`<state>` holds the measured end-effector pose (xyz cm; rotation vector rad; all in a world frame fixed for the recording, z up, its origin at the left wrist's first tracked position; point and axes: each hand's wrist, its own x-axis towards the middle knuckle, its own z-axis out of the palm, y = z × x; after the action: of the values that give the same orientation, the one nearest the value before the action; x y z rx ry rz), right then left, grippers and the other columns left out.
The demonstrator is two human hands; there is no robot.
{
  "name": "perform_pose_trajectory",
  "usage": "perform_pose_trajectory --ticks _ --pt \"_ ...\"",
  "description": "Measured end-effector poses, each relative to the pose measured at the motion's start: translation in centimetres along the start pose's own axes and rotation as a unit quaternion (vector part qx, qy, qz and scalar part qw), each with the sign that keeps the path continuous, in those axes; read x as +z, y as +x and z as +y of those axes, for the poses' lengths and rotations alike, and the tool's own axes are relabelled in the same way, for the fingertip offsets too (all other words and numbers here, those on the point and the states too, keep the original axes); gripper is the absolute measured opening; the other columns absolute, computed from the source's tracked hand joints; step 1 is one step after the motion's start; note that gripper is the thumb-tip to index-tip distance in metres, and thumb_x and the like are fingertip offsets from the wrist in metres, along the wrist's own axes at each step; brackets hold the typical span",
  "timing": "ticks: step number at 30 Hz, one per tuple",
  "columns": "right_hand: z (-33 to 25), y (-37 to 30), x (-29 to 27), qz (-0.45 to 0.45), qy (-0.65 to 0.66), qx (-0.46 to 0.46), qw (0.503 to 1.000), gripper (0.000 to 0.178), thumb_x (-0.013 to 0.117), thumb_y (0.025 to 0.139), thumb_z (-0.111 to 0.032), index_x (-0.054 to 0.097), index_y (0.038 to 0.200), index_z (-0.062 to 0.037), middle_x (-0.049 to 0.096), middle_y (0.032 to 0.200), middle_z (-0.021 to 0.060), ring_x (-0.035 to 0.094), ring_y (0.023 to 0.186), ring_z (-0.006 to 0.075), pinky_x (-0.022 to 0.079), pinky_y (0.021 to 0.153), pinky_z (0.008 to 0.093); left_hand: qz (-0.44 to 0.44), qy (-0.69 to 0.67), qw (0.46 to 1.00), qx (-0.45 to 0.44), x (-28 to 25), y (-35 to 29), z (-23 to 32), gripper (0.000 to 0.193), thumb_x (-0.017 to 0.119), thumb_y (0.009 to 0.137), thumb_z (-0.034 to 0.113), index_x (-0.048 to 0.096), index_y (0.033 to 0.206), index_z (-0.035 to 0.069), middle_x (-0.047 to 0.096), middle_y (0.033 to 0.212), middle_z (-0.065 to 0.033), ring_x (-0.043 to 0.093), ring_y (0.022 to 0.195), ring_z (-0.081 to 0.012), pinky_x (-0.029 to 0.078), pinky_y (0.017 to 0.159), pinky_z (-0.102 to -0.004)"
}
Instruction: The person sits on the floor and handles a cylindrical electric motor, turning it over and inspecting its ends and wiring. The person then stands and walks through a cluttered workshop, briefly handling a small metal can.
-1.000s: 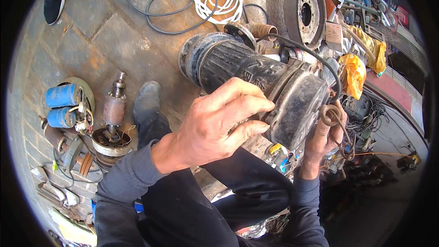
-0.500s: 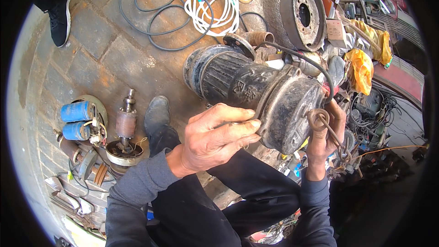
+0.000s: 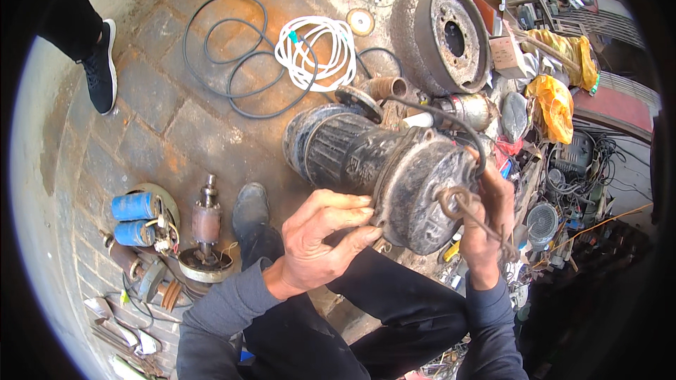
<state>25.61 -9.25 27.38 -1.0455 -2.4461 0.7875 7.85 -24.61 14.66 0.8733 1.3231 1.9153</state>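
A black, dirty submersible pump with a ribbed body lies tilted before me, its round end cap toward me. My left hand has its fingertips and thumb drawn together at the left edge of the flange. Whatever is between those fingertips is too small to tell. On the other side, my right hand is curled against the right edge of the end cap, some of its fingers hidden behind it. A rusty eye hook hangs in front of that hand. A black cable arcs out of the cap.
To the left are blue cylinders and a motor rotor standing in a round housing. Beyond the pump lie a coiled white hose and a rusty wheel rim. Piled clutter fills the right. Another person's shoe is at upper left.
The view has shifted, so the floor objects sit lower in the picture. My left fingers have parted slightly at the flange. The other person's leg shows more at upper left.
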Motion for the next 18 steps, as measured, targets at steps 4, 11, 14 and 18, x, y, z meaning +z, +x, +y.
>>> perform_pose_trajectory --ticks 4,11,14,18 --pt "0.4 0.0 -0.2 0.003 -0.012 0.002 1.0 0.062 0.066 0.104 -0.04 0.054 0.141 0.0077 0.06 0.142 0.027 0.059 0.133 0.0356 0.045 0.114 0.0464 -0.006 0.006 1.0 -0.001 0.0 0.4 0.4 0.028 0.09 0.077 0.004 0.074 0.1 0.003 0.074 0.107 -0.0139 0.072 0.092 -0.0225 0.058 0.08 -0.033" --pt "0.5 0.0 -0.1 0.018 0.029 0.04 0.999 0.063 0.065 0.104 -0.04 0.054 0.142 0.0088 0.06 0.143 0.0249 0.058 0.134 0.0331 0.042 0.116 0.0453 -0.018 -0.012 0.999 -0.027 0.4 0.8 0.6 0.031 0.086 0.079 0.007 0.069 0.106 0.003 0.064 0.111 -0.0118 0.065 0.096 -0.0208 0.054 0.083 -0.0324" --pt "0.6 0.0 0.2 0.02 0.034 0.024 0.999 0.063 0.065 0.104 -0.041 0.053 0.143 0.0074 0.057 0.145 0.0241 0.055 0.137 0.0324 0.04 0.118 0.045 -0.039 -0.049 0.997 -0.05 0.4 0.8 0.5 0.032 0.082 0.083 0.009 0.065 0.108 0.001 0.059 0.115 -0.0146 0.058 0.102 -0.0208 0.048 0.091 -0.033" --pt "1.0 -0.2 0.7 0.006 0.072 0.01 0.997 0.066 0.067 0.103 -0.042 0.049 0.145 0.0048 0.054 0.148 0.0238 0.053 0.139 0.0323 0.037 0.12 0.045 -0.04 -0.085 0.995 -0.042 0.6 0.6 -0.1 0.034 0.077 0.085 0.008 0.059 0.112 0.0 0.054 0.118 -0.0151 0.054 0.104 -0.0197 0.045 0.096 -0.0332"
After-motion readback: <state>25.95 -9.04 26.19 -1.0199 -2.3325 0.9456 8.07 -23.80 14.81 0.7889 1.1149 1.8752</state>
